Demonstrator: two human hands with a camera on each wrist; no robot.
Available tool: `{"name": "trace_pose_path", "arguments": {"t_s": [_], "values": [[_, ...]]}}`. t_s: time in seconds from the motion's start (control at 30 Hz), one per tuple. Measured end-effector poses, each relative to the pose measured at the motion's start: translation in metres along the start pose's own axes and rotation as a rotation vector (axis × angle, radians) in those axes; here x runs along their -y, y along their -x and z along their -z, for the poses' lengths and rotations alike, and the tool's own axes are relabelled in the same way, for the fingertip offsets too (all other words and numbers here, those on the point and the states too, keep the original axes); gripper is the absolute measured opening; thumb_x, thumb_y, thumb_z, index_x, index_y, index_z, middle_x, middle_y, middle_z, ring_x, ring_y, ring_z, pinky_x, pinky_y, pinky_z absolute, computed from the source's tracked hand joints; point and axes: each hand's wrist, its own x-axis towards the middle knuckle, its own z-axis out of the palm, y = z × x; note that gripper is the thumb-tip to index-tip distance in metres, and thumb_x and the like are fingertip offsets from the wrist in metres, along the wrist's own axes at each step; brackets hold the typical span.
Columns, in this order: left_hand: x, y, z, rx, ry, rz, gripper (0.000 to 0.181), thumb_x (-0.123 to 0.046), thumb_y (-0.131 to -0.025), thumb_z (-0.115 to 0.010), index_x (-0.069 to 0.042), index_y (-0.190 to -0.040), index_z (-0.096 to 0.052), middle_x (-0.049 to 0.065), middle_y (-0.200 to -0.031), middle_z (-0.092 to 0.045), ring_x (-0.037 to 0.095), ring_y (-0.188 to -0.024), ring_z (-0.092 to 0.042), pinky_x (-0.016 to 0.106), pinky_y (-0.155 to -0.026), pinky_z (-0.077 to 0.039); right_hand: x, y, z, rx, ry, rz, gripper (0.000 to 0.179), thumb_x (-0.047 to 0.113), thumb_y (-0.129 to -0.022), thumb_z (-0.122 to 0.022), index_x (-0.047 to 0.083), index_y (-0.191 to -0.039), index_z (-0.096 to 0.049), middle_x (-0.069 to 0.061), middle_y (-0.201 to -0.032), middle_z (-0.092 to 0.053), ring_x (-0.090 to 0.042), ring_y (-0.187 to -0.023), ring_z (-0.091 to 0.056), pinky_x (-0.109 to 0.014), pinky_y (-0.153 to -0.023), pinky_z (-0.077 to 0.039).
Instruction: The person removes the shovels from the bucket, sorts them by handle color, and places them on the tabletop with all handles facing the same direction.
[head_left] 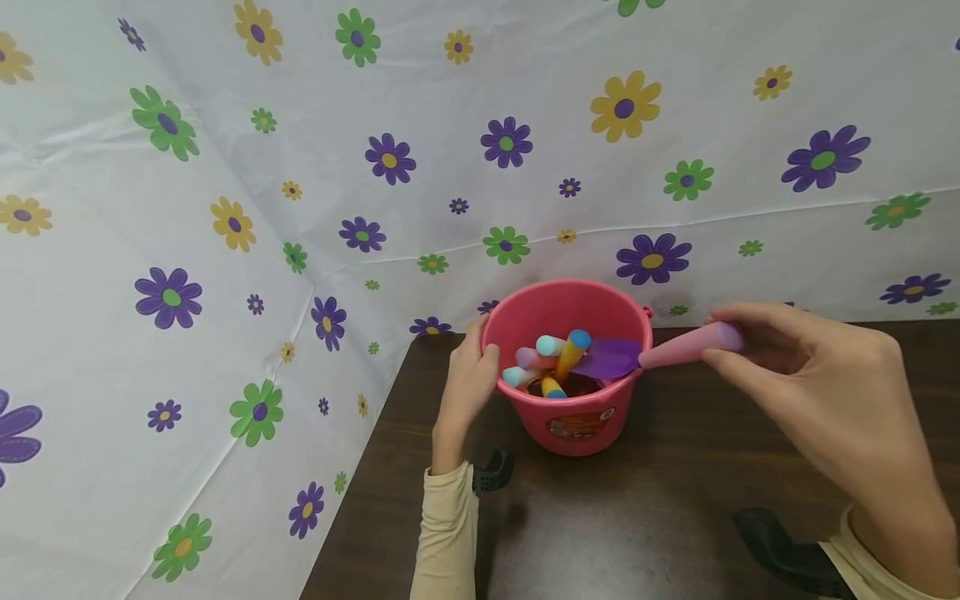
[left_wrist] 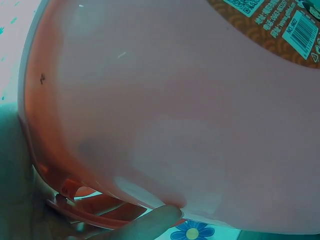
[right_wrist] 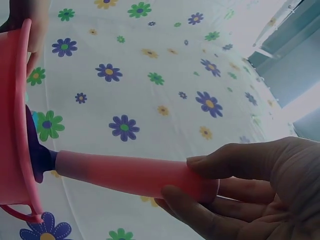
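A pink bucket [head_left: 573, 417] stands upright on the dark table. My left hand [head_left: 472, 367] grips its left rim, thumb on the outer side; in the left wrist view a finger [left_wrist: 155, 222] lies along the bucket wall [left_wrist: 175, 125]. Between thumb and fingers, my right hand [head_left: 817, 375] pinches the end of the pink handle [head_left: 686, 346] of a toy shovel. Its purple blade [head_left: 606, 358] lies inside the bucket, with the neck crossing the right rim. In the right wrist view, the right hand [right_wrist: 250, 190] holds the handle [right_wrist: 125, 172] nearly level.
Several handles in the bucket, including a yellow one with a blue end [head_left: 573, 350] and a light teal-ended one [head_left: 550, 345], point upward. A flower-print sheet [head_left: 450, 108] hangs behind and to the left of the wooden table [head_left: 600, 533].
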Motion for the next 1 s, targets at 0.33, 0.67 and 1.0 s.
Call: {"name": "trace_pose_path", "arguments": {"t_s": [0.33,0.67,1.0], "values": [[0.002,-0.001,-0.002,-0.001,0.001,0.0,0.055,-0.011,-0.099,-0.051,-0.003,-0.154,-0.044,0.018,-0.143,-0.06,0.036,-0.121,-0.065,0.052,-0.099,-0.055,-0.026,0.005,0.012,0.019,-0.03,-0.199,0.042,0.022,-0.082,-0.089,0.024,-0.122,-0.076,0.021,-0.106,-0.072,0.015,-0.083,-0.066,-0.001,-0.073,-0.046],[0.001,0.001,-0.001,-0.01,0.003,0.0,0.056,-0.011,-0.098,-0.05,-0.003,-0.153,-0.044,0.019,-0.143,-0.06,0.037,-0.121,-0.065,0.053,-0.098,-0.055,-0.037,0.002,0.026,-0.014,-0.174,-0.182,0.044,-0.001,-0.082,-0.085,0.008,-0.124,-0.073,0.022,-0.106,-0.071,0.01,-0.086,-0.069,-0.003,-0.077,-0.048],[0.001,0.001,-0.001,-0.008,0.015,0.001,0.056,-0.011,-0.099,-0.051,-0.004,-0.154,-0.044,0.019,-0.142,-0.06,0.037,-0.118,-0.067,0.051,-0.094,-0.057,-0.042,0.001,0.033,-0.031,-0.21,-0.118,0.045,-0.011,-0.081,-0.081,0.002,-0.123,-0.072,0.015,-0.109,-0.072,0.003,-0.091,-0.068,-0.004,-0.082,-0.048]]}}
